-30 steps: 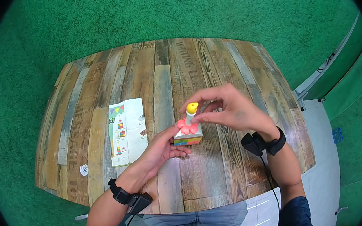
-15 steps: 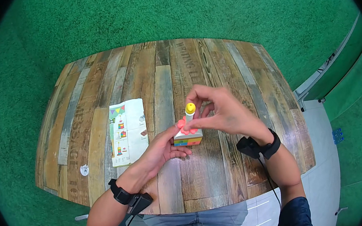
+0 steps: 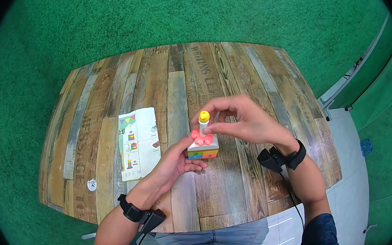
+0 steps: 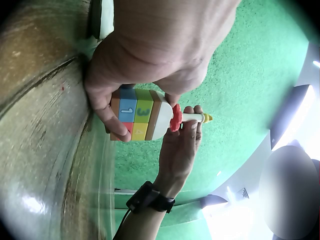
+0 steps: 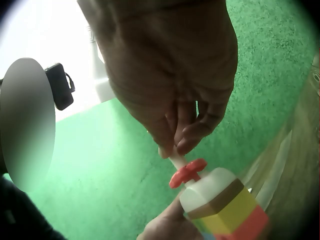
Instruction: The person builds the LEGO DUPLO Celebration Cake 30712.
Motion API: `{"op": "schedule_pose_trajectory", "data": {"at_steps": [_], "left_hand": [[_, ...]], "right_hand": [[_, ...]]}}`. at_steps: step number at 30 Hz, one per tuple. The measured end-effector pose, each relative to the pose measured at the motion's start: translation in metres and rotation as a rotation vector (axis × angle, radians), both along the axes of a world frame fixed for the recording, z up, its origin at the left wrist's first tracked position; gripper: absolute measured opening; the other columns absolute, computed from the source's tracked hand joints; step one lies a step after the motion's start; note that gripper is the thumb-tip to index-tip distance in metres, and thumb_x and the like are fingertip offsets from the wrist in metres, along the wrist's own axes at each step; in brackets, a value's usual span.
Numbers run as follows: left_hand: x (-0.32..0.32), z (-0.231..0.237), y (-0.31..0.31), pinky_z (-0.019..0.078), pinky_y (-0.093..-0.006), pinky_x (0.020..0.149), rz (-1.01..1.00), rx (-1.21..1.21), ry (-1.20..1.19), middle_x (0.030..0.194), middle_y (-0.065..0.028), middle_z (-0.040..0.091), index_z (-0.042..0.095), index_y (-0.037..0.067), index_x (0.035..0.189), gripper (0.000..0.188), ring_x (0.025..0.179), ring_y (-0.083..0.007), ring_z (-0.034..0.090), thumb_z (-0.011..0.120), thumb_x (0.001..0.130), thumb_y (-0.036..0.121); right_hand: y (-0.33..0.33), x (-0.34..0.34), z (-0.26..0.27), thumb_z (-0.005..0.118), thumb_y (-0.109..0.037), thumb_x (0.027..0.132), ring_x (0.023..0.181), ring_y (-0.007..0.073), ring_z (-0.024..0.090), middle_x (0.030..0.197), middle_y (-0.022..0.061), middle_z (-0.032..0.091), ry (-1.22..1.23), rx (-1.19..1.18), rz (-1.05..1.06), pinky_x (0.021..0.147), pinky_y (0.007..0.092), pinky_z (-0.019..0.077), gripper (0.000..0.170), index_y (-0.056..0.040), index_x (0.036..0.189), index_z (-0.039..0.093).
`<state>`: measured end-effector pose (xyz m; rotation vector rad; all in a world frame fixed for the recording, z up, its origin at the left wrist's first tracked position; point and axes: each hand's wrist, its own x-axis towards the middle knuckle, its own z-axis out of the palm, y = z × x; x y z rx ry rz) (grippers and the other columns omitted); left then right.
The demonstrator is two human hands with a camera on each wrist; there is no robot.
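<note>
A block stack (image 3: pixel 203 153) with coloured, numbered sides and a white top (image 4: pixel 161 118) stands near the middle of the table. On top is a pink-red flower piece (image 3: pixel 203 138), with a white candle (image 4: pixel 191 117) rising from it to a yellow tip (image 3: pixel 204 116). My left hand (image 3: pixel 171 164) holds the stack from the left, thumb by the flower and fingers curled round the lower blocks. My right hand (image 3: pixel 248 121) pinches the white candle between thumb and fingertips, just above the flower (image 5: pixel 188 173).
An open instruction leaflet (image 3: pixel 139 144) lies left of the stack on the wooden table (image 3: pixel 107 98). A small round white sticker (image 3: pixel 91 184) is at the table's left. Each wrist wears a black strapped camera (image 3: pixel 151 219) with a cable.
The right hand first moved slightly left and up with the candle, then lower again. The candle now stands more upright, its yellow tip a little further left. The left hand has stayed in place.
</note>
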<state>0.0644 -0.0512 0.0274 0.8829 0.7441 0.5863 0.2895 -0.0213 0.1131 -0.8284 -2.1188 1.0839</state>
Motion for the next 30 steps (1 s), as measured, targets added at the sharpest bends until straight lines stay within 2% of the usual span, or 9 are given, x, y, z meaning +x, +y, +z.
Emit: {"op": "schedule_pose_trajectory", "data": {"at_steps": [8, 12, 14, 17, 24, 27, 29, 30], "left_hand": [[0.001, 0.004, -0.001, 0.0553, -0.0306, 0.085, 0.005, 0.006, 0.009, 0.119, -0.0168, 0.068, 0.052, 0.007, 0.133, 0.055, 0.088, -0.0178, 0.069, 0.037, 0.106, 0.052], [0.002, 0.005, -0.002, 0.0555, -0.0318, 0.086, 0.006, 0.005, 0.014, 0.119, -0.0188, 0.068, 0.052, 0.006, 0.132, 0.055, 0.088, -0.0184, 0.069, 0.037, 0.106, 0.052], [0.002, 0.004, -0.002, 0.0556, -0.0322, 0.086, 0.007, 0.004, 0.013, 0.119, -0.0197, 0.067, 0.052, 0.006, 0.132, 0.054, 0.087, -0.0186, 0.069, 0.036, 0.107, 0.052], [0.001, 0.001, -0.001, 0.0557, -0.0325, 0.087, 0.009, -0.003, -0.003, 0.118, -0.0208, 0.067, 0.052, 0.005, 0.132, 0.055, 0.088, -0.019, 0.069, 0.037, 0.106, 0.051], [0.002, 0.002, -0.003, 0.0556, -0.0322, 0.085, 0.026, 0.015, -0.008, 0.118, -0.0195, 0.067, 0.052, 0.003, 0.131, 0.056, 0.088, -0.0193, 0.068, 0.039, 0.105, 0.052], [0.002, 0.003, -0.002, 0.0555, -0.0319, 0.085, 0.033, 0.006, 0.001, 0.119, -0.019, 0.067, 0.052, 0.004, 0.132, 0.056, 0.088, -0.0189, 0.068, 0.039, 0.105, 0.052], [0.001, 0.004, -0.002, 0.0554, -0.0317, 0.085, 0.035, 0.0, 0.002, 0.119, -0.0187, 0.066, 0.051, 0.004, 0.132, 0.056, 0.088, -0.0187, 0.068, 0.039, 0.106, 0.052], [0.001, 0.005, -0.003, 0.0553, -0.0314, 0.085, 0.03, 0.002, -0.004, 0.119, -0.0187, 0.066, 0.051, 0.005, 0.133, 0.056, 0.088, -0.0185, 0.067, 0.038, 0.106, 0.051]], "right_hand": [[-0.001, -0.003, -0.002, 0.081, -0.01, 0.083, 0.077, 0.0031, 0.058, 0.086, -0.0032, 0.068, 0.034, -0.031, -0.093, 0.066, 0.0214, 0.0433, 0.017, -0.0044, 0.096, 0.07], [0.0, -0.002, -0.004, 0.081, -0.01, 0.083, 0.076, 0.0029, 0.057, 0.085, -0.0033, 0.067, 0.055, -0.034, -0.084, 0.065, 0.0215, 0.0427, 0.017, -0.0045, 0.095, 0.069], [0.0, -0.001, -0.004, 0.078, -0.008, 0.084, 0.077, 0.0072, 0.063, 0.084, 0.0019, 0.071, 0.066, -0.019, -0.065, 0.067, 0.0249, 0.0471, 0.017, -0.0015, 0.096, 0.069], [0.002, 0.001, -0.006, 0.08, -0.009, 0.083, 0.077, 0.0042, 0.059, 0.085, -0.0017, 0.069, 0.033, -0.011, -0.056, 0.067, 0.0226, 0.0447, 0.019, -0.0032, 0.098, 0.07], [0.005, 0.003, -0.011, 0.08, -0.01, 0.083, 0.081, 0.006, 0.062, 0.092, -0.0004, 0.072, -0.009, -0.001, -0.006, 0.068, 0.0241, 0.0482, 0.025, -0.0046, 0.106, 0.073], [0.003, 0.0, -0.005, 0.082, -0.013, 0.082, 0.081, 0.0069, 0.063, 0.094, -0.0018, 0.072, -0.03, 0.017, -0.005, 0.07, 0.025, 0.0486, 0.035, -0.0075, 0.115, 0.072], [-0.001, 0.003, 0.007, 0.084, -0.016, 0.08, 0.085, 0.0082, 0.064, 0.098, -0.002, 0.072, -0.064, -0.001, -0.062, 0.074, 0.0263, 0.0493, 0.048, -0.0101, 0.124, 0.069], [0.0, 0.005, 0.007, 0.084, -0.016, 0.08, 0.085, 0.0082, 0.064, 0.098, -0.002, 0.072, -0.064, -0.001, -0.06, 0.074, 0.0263, 0.0493, 0.048, -0.0101, 0.124, 0.069]]}}
